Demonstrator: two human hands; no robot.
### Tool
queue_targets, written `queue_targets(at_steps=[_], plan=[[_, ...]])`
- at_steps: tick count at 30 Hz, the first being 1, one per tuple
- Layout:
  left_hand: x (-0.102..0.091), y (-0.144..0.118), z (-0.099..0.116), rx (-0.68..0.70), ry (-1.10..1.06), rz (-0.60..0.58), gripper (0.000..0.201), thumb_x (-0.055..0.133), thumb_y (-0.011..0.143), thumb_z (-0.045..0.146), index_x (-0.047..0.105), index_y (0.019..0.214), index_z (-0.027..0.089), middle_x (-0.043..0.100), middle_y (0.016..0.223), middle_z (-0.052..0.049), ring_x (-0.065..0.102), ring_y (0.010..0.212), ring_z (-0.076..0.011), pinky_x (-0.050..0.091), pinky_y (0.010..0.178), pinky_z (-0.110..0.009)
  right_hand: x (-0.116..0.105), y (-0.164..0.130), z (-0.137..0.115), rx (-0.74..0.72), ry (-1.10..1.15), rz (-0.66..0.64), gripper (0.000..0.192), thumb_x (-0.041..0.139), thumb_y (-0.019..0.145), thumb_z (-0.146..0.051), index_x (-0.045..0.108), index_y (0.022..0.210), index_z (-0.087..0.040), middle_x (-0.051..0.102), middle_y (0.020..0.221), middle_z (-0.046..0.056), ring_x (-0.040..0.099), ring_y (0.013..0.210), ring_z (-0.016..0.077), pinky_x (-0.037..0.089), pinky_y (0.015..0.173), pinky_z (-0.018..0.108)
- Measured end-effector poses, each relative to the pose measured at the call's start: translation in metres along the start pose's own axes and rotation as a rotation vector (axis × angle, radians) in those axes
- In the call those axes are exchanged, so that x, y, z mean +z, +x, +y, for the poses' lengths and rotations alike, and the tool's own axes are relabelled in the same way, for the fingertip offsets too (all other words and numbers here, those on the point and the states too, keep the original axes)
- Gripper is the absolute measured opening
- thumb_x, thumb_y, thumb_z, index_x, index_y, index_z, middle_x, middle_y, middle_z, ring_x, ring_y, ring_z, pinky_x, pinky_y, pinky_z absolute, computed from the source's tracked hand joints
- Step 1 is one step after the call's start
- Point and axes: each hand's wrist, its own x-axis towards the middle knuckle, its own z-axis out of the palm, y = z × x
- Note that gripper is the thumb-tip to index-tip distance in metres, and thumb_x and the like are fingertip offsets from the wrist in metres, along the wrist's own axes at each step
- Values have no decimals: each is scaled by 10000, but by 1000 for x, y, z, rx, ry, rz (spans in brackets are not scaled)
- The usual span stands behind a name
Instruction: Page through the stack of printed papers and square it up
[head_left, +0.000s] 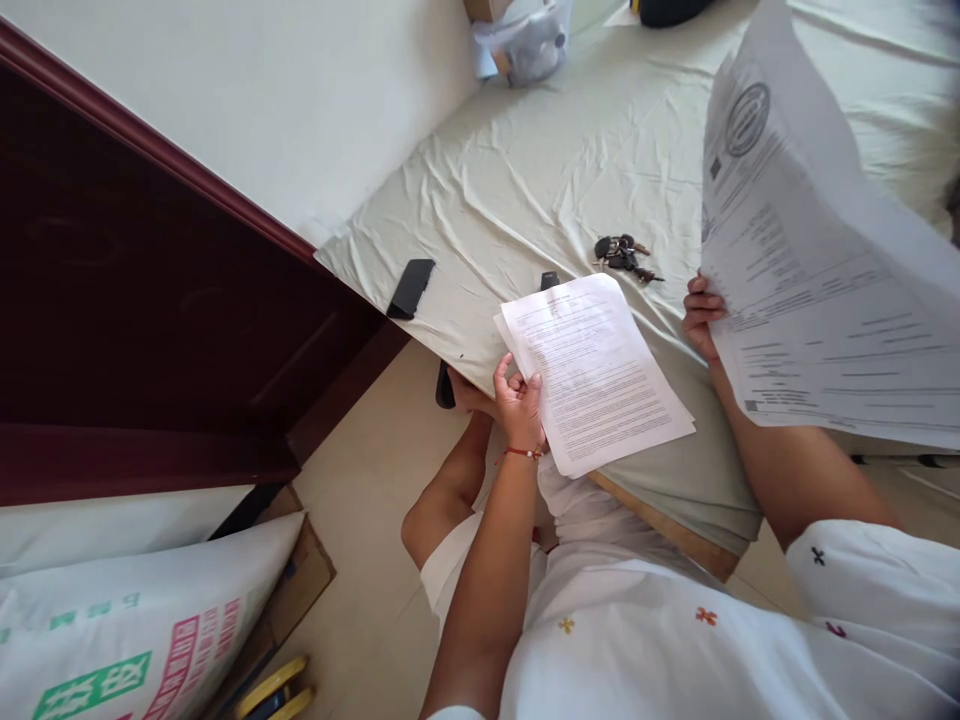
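My left hand [519, 405] grips the left edge of a small stack of printed sheets [600, 375], thumb on top and fingers curled at the side. The stack lies at the near edge of the cloth-covered table, its lower corner hanging past it. My right hand [703, 318] is closed on the left edge of more printed papers [817, 260], raised and bent over at the right. A round stamp-like mark shows near their top. Beyond the stack lies a bunch of keys [624, 256]. A dark object [550, 281] is partly covered by the stack's far edge.
A black phone-like object [411, 289] lies at the left corner of the pale tablecloth [480, 200]. A clear plastic bag [529, 45] stands by the wall. At left are a dark red door [135, 260], a printed white sack [142, 620] and a yellow tape roll [277, 690] on the floor.
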Motion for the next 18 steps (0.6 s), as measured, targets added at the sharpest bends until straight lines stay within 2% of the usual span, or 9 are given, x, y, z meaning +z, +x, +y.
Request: queue_targets(at_steps=[7, 10, 14, 18], plan=[[1, 0, 1, 1, -1, 27, 912, 967, 654, 496, 541, 1420, 243, 736, 950, -26, 728, 929, -194, 558, 901, -325, 8, -4, -7, 49, -206, 114, 421, 496, 928, -578, 728, 1087, -266, 706, 1245, 76, 601, 859, 152, 438, 624, 269], [2, -1, 0, -6, 3, 30, 822, 955, 659, 523, 591, 1337, 234, 762, 980, -47, 732, 950, -207, 555, 915, -338, 7, -3, -4, 11, -113, 92, 360, 521, 906, -548, 717, 1032, -274, 718, 1219, 65, 595, 846, 161, 450, 598, 268], [3, 0, -1, -6, -21, 33, 645, 951, 643, 548, 660, 1115, 220, 777, 998, -58, 718, 917, -190, 548, 902, -331, 2, 2, 3, -35, 62, 35, 321, 614, 833, -556, 692, 964, -273, 724, 1119, 67, 560, 814, 178, 440, 570, 268], [4, 1, -1, 9, -2, 61, 559, 944, 627, 564, 652, 962, 225, 744, 903, -18, 685, 850, -163, 529, 861, -303, 1, 0, -2, -31, 45, 2, 360, 636, 793, -604, 669, 944, -278, 708, 1077, 76, 536, 814, 192, 433, 590, 286]])
